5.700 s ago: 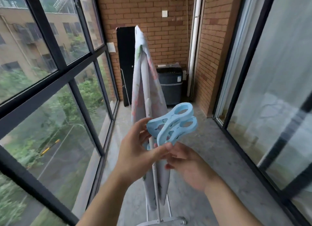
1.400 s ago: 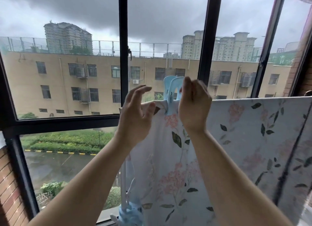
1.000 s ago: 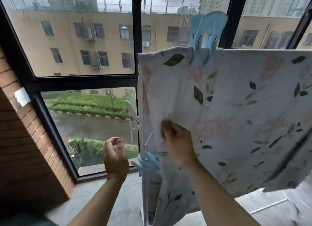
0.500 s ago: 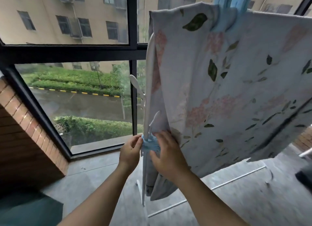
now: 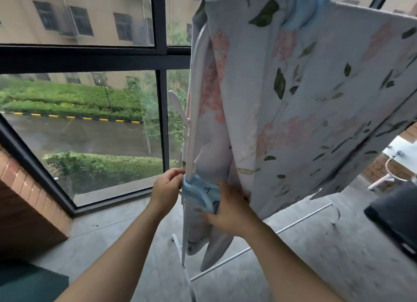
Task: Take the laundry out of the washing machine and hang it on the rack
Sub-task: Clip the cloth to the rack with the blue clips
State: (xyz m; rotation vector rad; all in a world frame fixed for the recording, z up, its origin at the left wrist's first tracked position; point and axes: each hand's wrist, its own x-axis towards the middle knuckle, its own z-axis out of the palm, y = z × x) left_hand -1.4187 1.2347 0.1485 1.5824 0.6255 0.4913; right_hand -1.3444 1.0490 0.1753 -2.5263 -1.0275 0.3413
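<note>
1. Currently both my hands are on the lower clip (image 5: pixel 200 194), which sits low on the rack post (image 5: pixel 193 121), near centre of view.
2. Right hand (image 5: pixel 230 209): fingers and thumb are curled round the clip's handle end, gripping from the right.
3. Left hand (image 5: pixel 168 186): fingers are curled in on the clip's jaw end, pinching it where it wraps the post.
4. Sheet (image 5: pixel 304 98): draped over the top of the rack, filling the upper right of the view.
5. Sheet look: pale grey-white matte fabric, printed with soft pink blossom clusters and dark green leaves.
6. Sheet lay: the left edge bunches into long vertical folds just beside the post. Two tails hang below my hands toward the floor.
7. Lower clip: pale blue smooth plastic, curved body with cut-out openings. It touches the bunched fabric at the post.
8. Upper clip (image 5: pixel 302 10): same blue plastic, clamped on the sheet's top edge and partly cut off by the frame top.
9. Rack: white round tube, with the post bending over at its top. A thin white base bar (image 5: pixel 259 249) runs right across the floor.
10. Floor (image 5: pixel 112 245): grey concrete, speckled.
11. Surroundings: brick wall (image 5: pixel 27 206) near left, black-framed window (image 5: pixel 161 87) far behind the post, wet road and hedges outside.
</note>
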